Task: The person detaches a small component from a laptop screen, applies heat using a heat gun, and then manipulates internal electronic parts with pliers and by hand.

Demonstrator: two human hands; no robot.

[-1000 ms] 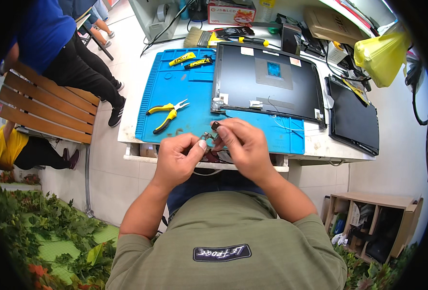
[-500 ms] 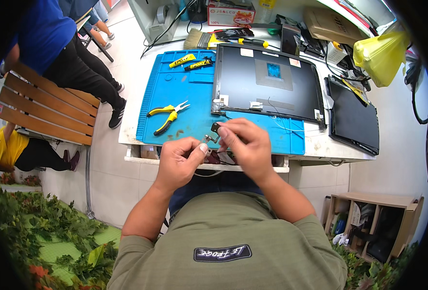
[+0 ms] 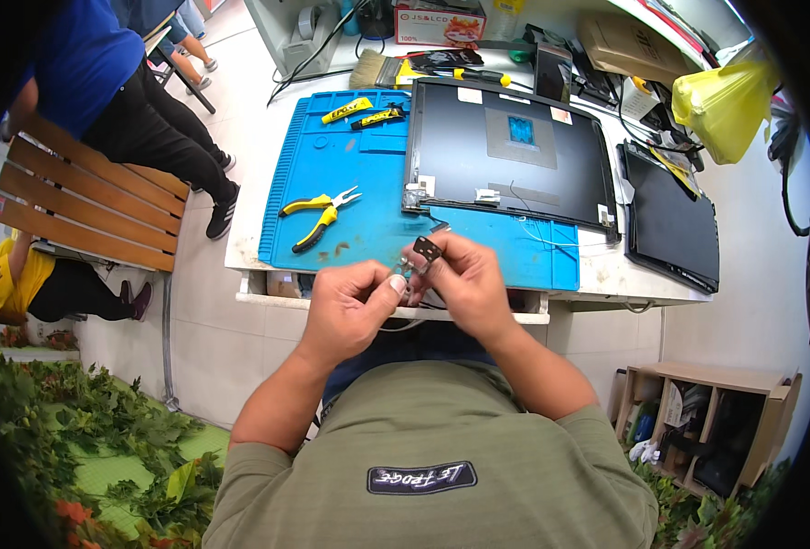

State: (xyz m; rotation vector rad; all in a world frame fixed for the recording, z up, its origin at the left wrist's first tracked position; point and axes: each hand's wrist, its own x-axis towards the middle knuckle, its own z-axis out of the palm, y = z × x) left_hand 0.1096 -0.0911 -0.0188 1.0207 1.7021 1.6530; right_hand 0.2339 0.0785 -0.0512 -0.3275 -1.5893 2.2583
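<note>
Over the front edge of the blue work mat (image 3: 368, 197), my two hands hold a small metal laptop hinge (image 3: 427, 248) with a dark plate pierced by holes. My left hand (image 3: 348, 304) pinches its lower end between thumb and forefinger. On the other side, my right hand (image 3: 471, 285) has its fingers closed round the plate end. Part of the hinge is hidden by the fingertips. Just beyond lies a laptop screen lid (image 3: 455, 151), with a thin white wire at its near edge. Yellow-and-black pliers (image 3: 321, 220) rest with parted handles on the mat's left.
A yellow glue tube (image 3: 346, 111) and a black one (image 3: 379, 118) lie at the mat's back. Behind are a brush (image 3: 371, 69) and a red-white box (image 3: 438, 26). A black laptop part (image 3: 670, 220) sits at right. A drawer (image 3: 281, 299) juts out below the desk.
The hinge has turned so its dark plate faces up more, shifting slightly right. My right hand has dropped a little closer to me, and my left has moved slightly right.
</note>
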